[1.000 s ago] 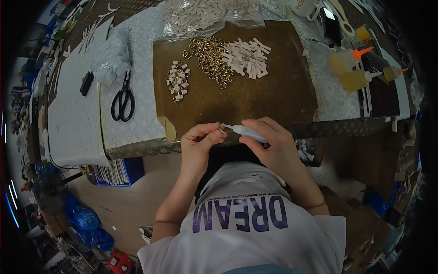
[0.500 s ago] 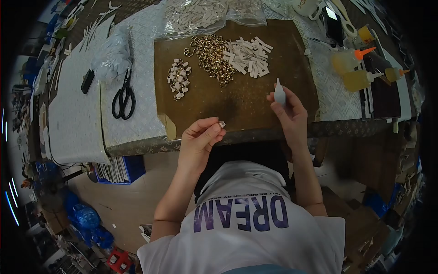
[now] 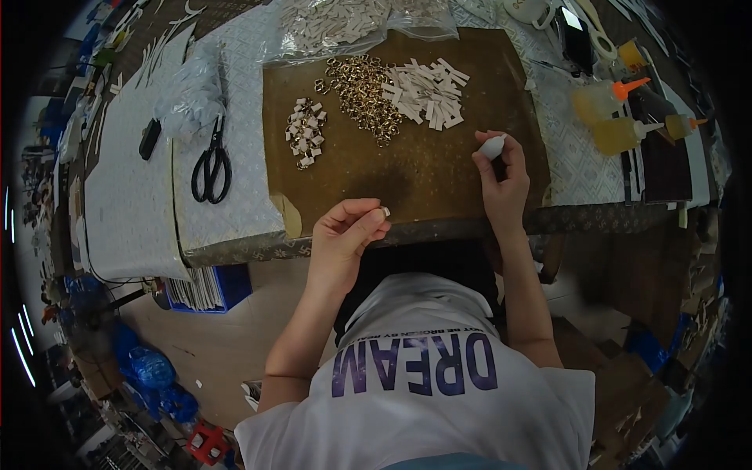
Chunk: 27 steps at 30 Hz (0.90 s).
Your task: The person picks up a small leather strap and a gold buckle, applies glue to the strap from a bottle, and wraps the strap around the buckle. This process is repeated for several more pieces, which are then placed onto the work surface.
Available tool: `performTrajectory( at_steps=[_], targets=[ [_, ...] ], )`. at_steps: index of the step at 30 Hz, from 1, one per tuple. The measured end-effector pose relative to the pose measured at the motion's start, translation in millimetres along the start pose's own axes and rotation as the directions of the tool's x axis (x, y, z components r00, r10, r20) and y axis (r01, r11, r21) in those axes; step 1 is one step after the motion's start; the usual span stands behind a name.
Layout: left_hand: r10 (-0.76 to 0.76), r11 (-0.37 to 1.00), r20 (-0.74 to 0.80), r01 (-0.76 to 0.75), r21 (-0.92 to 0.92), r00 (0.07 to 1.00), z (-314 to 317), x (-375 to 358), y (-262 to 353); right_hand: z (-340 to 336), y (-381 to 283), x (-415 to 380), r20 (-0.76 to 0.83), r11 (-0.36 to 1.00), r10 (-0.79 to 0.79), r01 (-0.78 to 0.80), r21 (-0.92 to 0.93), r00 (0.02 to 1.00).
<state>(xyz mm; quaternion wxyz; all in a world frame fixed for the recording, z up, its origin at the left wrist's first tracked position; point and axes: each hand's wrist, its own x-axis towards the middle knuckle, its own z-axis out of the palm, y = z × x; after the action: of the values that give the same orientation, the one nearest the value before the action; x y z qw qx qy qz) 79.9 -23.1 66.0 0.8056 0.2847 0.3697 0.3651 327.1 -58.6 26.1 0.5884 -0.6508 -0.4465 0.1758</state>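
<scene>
My left hand (image 3: 348,239) pinches a small pale folded strip (image 3: 385,211) between thumb and forefinger, over the front of the brown mat (image 3: 454,184). Whether a metal ring sits inside the strip is hidden by my fingers. My right hand (image 3: 505,172) is closed around a small white squeeze bottle (image 3: 493,146), tilted, above the mat's right side. Further back lie a heap of gold metal rings (image 3: 364,94) and a pile of flat whitish strips (image 3: 427,92). Left of them is a cluster of strips folded onto rings (image 3: 305,133).
Black-handled scissors (image 3: 211,172) and a plastic bag (image 3: 192,90) lie left of the mat. Clear bags of strips (image 3: 333,27) rest at the back. Glue bottles (image 3: 615,137), a phone (image 3: 573,39) and a mug (image 3: 529,11) stand on the right.
The squeeze bottle in my right hand has gone from upright to tilted, and that hand has shifted slightly right. My left hand stays nearly in place with the strip.
</scene>
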Motion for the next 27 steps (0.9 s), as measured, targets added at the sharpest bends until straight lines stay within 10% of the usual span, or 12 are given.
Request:
performTrajectory(
  at_steps=[27],
  targets=[
    [0.136, 0.987, -0.027, -0.133, 0.093, 0.990, -4, 20, -2, 8, -1, 0, -0.090, 0.981, -0.039, 0.021, -0.194, 0.995]
  ],
)
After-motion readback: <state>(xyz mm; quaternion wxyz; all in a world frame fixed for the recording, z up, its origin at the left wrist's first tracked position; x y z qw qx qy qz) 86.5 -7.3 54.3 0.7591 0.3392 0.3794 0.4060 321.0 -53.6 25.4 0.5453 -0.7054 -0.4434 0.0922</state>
